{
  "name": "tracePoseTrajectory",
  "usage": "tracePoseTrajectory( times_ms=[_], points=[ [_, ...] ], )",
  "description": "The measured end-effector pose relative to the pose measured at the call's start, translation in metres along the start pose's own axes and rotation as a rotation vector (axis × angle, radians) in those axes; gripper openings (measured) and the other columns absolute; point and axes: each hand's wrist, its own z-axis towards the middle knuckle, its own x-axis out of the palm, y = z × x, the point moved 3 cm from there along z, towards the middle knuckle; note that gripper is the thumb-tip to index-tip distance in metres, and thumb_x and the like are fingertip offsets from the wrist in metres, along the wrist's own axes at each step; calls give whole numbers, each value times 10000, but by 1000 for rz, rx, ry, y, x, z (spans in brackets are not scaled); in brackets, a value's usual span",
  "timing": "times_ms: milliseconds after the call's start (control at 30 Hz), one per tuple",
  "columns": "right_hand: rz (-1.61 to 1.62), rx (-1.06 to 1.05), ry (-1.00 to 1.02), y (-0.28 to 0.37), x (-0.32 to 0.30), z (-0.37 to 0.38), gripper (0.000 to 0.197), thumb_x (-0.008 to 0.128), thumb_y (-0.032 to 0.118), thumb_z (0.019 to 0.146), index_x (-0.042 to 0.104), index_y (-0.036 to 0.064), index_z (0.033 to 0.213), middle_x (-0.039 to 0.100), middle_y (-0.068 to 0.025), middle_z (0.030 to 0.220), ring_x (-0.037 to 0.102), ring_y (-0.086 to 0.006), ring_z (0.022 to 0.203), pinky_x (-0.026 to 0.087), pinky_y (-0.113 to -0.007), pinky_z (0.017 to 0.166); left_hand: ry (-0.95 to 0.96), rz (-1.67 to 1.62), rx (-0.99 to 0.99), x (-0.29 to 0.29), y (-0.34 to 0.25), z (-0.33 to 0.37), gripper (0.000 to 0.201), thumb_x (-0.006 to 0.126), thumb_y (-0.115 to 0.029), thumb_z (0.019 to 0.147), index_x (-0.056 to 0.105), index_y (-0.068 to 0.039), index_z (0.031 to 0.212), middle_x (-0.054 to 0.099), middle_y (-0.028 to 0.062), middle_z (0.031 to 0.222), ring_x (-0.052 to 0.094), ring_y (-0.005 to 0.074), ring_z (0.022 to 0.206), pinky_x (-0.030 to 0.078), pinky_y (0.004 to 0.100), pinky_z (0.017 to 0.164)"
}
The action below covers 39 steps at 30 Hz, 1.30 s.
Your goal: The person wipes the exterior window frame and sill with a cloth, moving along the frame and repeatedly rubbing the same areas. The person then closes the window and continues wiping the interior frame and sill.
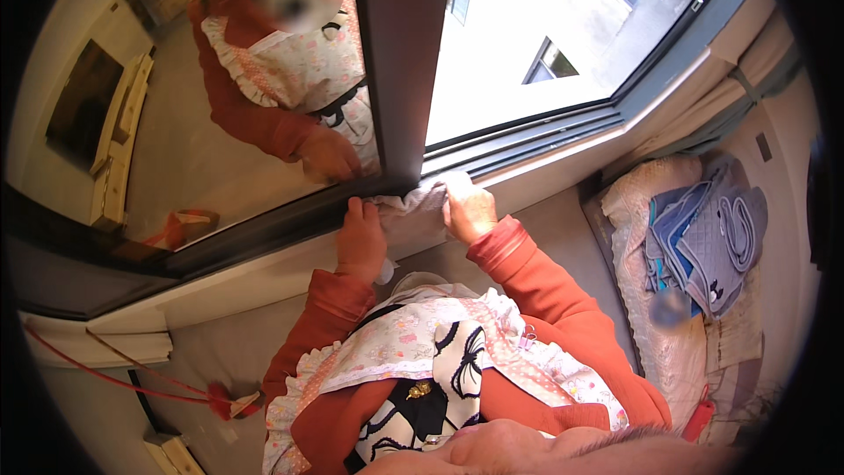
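A crumpled greyish-white cloth [411, 202] stretches between my two hands at the lower edge of the dark window frame [403, 79]. My left hand [360, 242] is closed at the cloth's left end, against the sill below the glass pane. At the other end my right hand [470, 211] grips the cloth with bent fingers, beside the grey sliding track [519, 147]. Part of the cloth is hidden by my fingers.
The left pane [176, 123] reflects the room and me. Bright outdoors shows through the opening at right. Folded blue-grey textiles [703, 237] lie on a pale quilted pad [637, 237]. A tied curtain [730, 114] hangs at right; red cords [132, 383] run at lower left.
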Motion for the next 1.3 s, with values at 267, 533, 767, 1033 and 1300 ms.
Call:
tracePoseTrajectory(
  times_ms=[267,533,767,1033,1300],
  points=[
    [-71,1,-96,-34,-9,-1,243,645,56,765,686,162,979,582,-136,900,631,-325,776,518,-427,663,-66,10,7,-2,-2,-4,160,546,-28,837,543,-15,997,497,178,1077,603,399,872,520,483,691],
    [-106,17,-183,-64,-4,0,164,682,105,787,715,204,913,532,-114,877,616,-312,768,505,-422,673,-71,-59,-81,-6,-7,-10,208,565,-15,803,563,-26,1011,501,169,1080,605,406,872,516,479,691],
    [-141,14,-188,-85,-17,0,245,664,51,778,713,228,940,539,-120,883,613,-332,777,511,-436,666,-71,-163,-3,9,-29,-17,215,586,-20,811,582,-53,1023,513,146,1054,616,402,790,515,486,649],
    [26,217,-78,-146,-26,-4,280,618,42,798,708,183,1022,597,-130,937,637,-339,848,527,-409,750,12,-552,-16,28,-66,-50,192,626,-66,825,589,-55,1013,583,165,1007,611,389,896,512,450,755],
    [857,196,403,-110,-27,-66,225,678,71,827,705,20,1045,694,-82,1015,634,-170,962,499,-311,879,-127,-705,-172,-10,-16,-102,128,602,-29,838,623,-15,963,604,112,897,596,246,842,485,331,751]
  ],
)
